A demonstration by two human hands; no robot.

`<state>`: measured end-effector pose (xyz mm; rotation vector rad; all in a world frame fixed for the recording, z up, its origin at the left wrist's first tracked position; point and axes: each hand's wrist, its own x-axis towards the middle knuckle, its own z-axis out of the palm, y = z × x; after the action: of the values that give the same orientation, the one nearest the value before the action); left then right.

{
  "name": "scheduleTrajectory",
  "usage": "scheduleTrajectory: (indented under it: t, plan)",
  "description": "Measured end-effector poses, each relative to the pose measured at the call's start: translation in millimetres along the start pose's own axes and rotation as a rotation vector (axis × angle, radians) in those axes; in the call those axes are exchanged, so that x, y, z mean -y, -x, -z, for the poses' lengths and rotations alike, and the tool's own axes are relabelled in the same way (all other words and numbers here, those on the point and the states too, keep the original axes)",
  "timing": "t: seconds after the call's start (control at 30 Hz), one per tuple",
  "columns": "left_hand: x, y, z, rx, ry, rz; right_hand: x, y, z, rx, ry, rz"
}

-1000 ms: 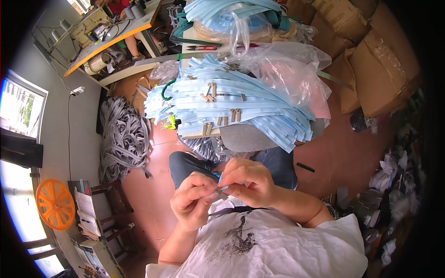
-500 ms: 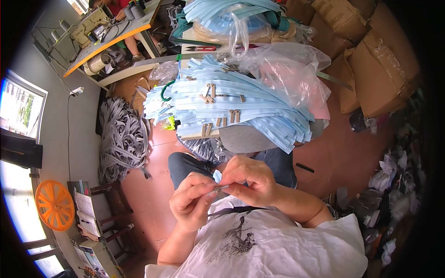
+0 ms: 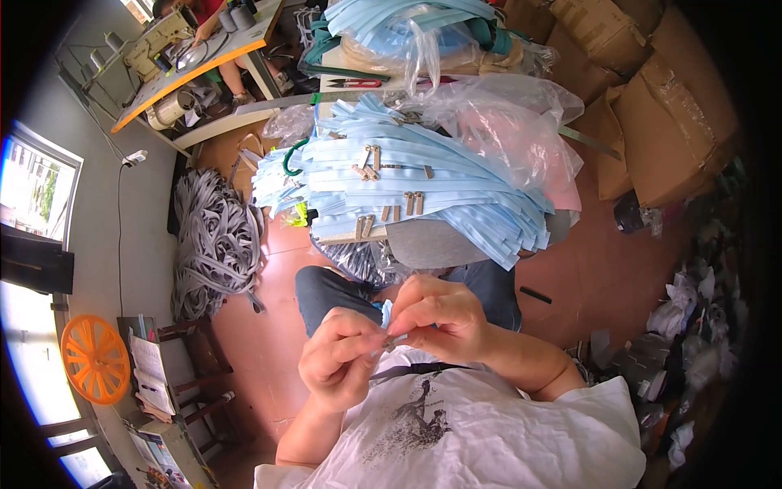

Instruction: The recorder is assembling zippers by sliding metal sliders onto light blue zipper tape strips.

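Observation:
My hands meet in front of my chest, fingertips nearly touching. My right hand (image 3: 444, 319) is closed in a pinch on a light blue zipper tape (image 3: 386, 310), whose end sticks up between the hands. In the closed fingers of my left hand (image 3: 338, 352) is a small metal piece (image 3: 388, 346), which looks like a zipper slider and is mostly hidden. Beyond them, a broad heap of light blue zipper tapes (image 3: 472, 200) covers the table. Several small metal zipper pulls (image 3: 414, 202) lie on top of the heap.
Clear plastic bags (image 3: 505, 114) and red-handled snips (image 3: 358, 83) lie past the heap. Grey straps (image 3: 213, 244) are piled on the floor at left, near an orange wheel (image 3: 95, 359). Cardboard boxes (image 3: 668, 122) stand far right. A person works at a sewing machine (image 3: 167, 45).
My fingers have shifted slightly at the tape, the left hand turning a little. The person at the sewing machine has leaned forward and moved a hand.

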<state>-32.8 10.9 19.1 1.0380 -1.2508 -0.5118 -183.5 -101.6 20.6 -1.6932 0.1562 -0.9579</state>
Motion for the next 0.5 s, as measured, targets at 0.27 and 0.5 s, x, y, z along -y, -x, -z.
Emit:
scheduleTrajectory:
  t: [0.27,0.5]
  plan:
    - [-0.7,-1.3,0.3,0.02,-0.021,-0.028,-0.8,-0.2,1.0,0.006,-0.023,-0.002]
    - [-1.0,-1.7,1.5,0.044,-0.07,-0.076,-2.4,1.9,1.2,0.011,-0.038,0.012]
